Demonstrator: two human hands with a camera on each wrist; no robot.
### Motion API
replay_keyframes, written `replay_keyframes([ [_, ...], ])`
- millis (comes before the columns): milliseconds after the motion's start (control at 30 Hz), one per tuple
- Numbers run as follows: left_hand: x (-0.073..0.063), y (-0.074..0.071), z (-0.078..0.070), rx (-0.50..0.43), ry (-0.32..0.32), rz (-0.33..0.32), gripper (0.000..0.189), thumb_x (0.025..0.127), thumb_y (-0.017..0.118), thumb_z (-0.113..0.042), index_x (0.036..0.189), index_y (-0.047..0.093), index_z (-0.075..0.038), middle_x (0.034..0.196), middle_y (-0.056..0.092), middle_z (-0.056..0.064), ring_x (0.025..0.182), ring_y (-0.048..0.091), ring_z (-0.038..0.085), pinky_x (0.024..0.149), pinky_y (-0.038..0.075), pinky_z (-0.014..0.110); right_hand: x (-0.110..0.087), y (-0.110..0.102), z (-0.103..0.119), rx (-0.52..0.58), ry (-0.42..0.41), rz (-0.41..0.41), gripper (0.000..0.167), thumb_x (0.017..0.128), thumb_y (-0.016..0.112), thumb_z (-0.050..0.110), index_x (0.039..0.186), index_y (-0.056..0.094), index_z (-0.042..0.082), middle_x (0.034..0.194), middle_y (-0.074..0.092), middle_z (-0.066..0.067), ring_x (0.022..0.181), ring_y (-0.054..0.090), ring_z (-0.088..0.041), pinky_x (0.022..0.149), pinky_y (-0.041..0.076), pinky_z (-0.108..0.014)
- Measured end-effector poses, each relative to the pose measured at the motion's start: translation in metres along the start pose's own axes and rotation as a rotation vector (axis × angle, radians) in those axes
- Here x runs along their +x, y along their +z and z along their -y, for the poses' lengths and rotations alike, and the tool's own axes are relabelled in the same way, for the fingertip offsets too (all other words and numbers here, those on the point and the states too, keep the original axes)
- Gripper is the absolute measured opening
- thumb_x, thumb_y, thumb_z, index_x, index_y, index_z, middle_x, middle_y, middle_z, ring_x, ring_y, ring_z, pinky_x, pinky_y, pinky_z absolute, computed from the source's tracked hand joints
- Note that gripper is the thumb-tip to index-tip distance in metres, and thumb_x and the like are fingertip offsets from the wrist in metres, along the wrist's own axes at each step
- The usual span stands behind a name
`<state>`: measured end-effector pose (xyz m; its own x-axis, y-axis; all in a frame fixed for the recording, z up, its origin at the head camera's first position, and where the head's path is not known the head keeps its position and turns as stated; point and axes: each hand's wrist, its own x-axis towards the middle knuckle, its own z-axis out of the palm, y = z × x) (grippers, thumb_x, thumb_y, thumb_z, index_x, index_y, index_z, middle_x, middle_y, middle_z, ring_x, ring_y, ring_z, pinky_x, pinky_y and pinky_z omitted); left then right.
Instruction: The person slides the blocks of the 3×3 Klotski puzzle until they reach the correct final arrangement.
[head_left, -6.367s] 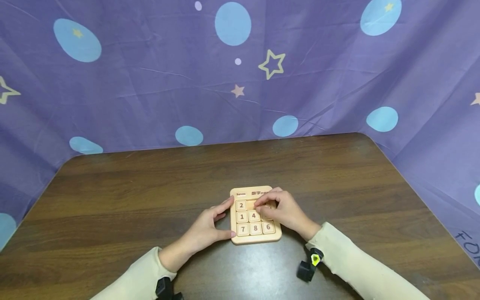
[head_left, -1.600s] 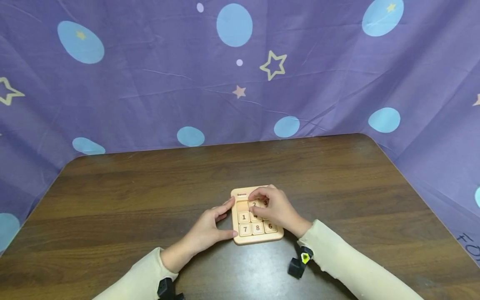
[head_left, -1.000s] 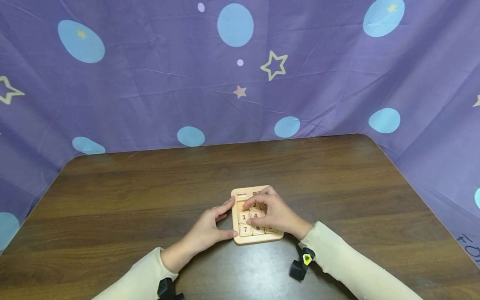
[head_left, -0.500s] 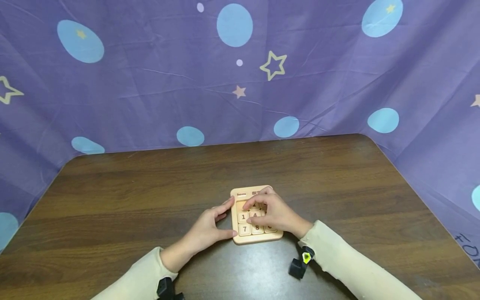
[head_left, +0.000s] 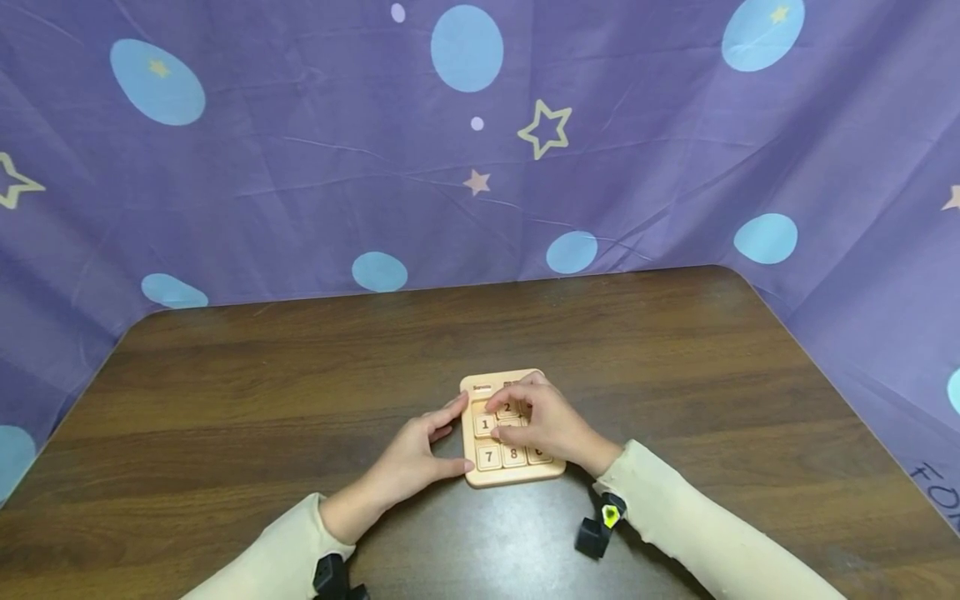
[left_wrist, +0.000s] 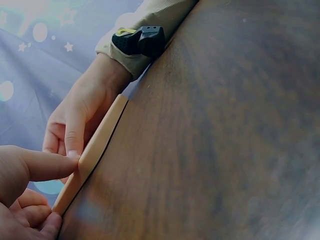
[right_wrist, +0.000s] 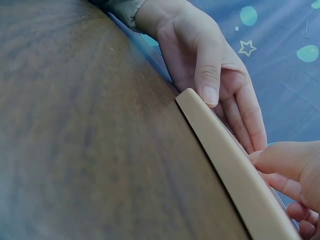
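A pale wooden number puzzle lies flat on the table. Along its left edge, my left hand holds the board, thumb at the lower corner and fingertips near the top. Over its right side, my right hand pinches the tile marked 1 between thumb and index finger. That tile sits partway up, with a narrow gap below it. Tiles 7 and 8 show in the bottom row, and 2 at top middle. My right hand hides the right column almost entirely. Both wrist views catch the board edge-on.
The brown wooden table spreads around the puzzle. Behind it hangs a purple cloth with stars and blue spots. A black camera sits at the right wrist, another black device at the left.
Tile 2 has gone from top left to top middle since the oldest frame. In the last half second, tile 1 has slid upward with my right fingers. The left hand keeps its place.
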<state>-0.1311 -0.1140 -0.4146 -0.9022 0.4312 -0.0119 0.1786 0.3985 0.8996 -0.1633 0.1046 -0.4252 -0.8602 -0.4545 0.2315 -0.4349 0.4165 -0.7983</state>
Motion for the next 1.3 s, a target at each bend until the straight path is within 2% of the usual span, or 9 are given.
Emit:
replay_keyframes([
  [567, -0.0003, -0.0009, -0.0014, 0.012, 0.026, -0.001, 0.079, 0.072, 0.078, -0.004, 0.140, 0.038, 0.004, 0.145, 0.038, 0.019, 0.132, 0.038, 0.032, 0.106, 0.039, 0.043, 0.0041, 0.0038, 0.0038, -0.044, 0.067, -0.096, 0.023, 0.069, 0.080, 0.014, 0.090, 0.071, 0.016, 0.073, 0.053, 0.002, 0.074, 0.043, -0.013, 0.062, 0.039, -0.024],
  [967, -0.0010, -0.0010, -0.0034, 0.001, 0.017, 0.006, 0.079, 0.072, 0.077, -0.002, 0.141, 0.038, 0.004, 0.146, 0.037, 0.019, 0.132, 0.037, 0.033, 0.106, 0.039, 0.043, 0.0041, 0.0071, 0.0077, -0.061, 0.092, -0.167, 0.022, 0.070, 0.081, 0.013, 0.090, 0.072, 0.014, 0.078, 0.058, 0.003, 0.073, 0.045, -0.011, 0.062, 0.041, -0.022],
  [1067, -0.0010, -0.0015, -0.0026, -0.001, 0.030, 0.015, 0.079, 0.073, 0.077, -0.002, 0.141, 0.037, 0.005, 0.146, 0.036, 0.020, 0.133, 0.036, 0.033, 0.107, 0.038, 0.044, 0.0040, 0.0075, 0.0073, -0.068, 0.088, -0.174, 0.022, 0.070, 0.081, 0.013, 0.090, 0.072, 0.014, 0.079, 0.060, 0.004, 0.074, 0.046, -0.010, 0.063, 0.041, -0.022],
  [1300, -0.0010, -0.0018, -0.0021, -0.018, 0.012, 0.018, 0.079, 0.073, 0.076, -0.001, 0.141, 0.036, 0.004, 0.148, 0.035, 0.018, 0.134, 0.034, 0.030, 0.108, 0.037, 0.043, 0.0032, 0.0082, 0.0070, -0.066, 0.082, -0.177, 0.022, 0.071, 0.081, 0.013, 0.091, 0.072, 0.014, 0.080, 0.061, 0.004, 0.074, 0.046, -0.010, 0.063, 0.042, -0.022],
])
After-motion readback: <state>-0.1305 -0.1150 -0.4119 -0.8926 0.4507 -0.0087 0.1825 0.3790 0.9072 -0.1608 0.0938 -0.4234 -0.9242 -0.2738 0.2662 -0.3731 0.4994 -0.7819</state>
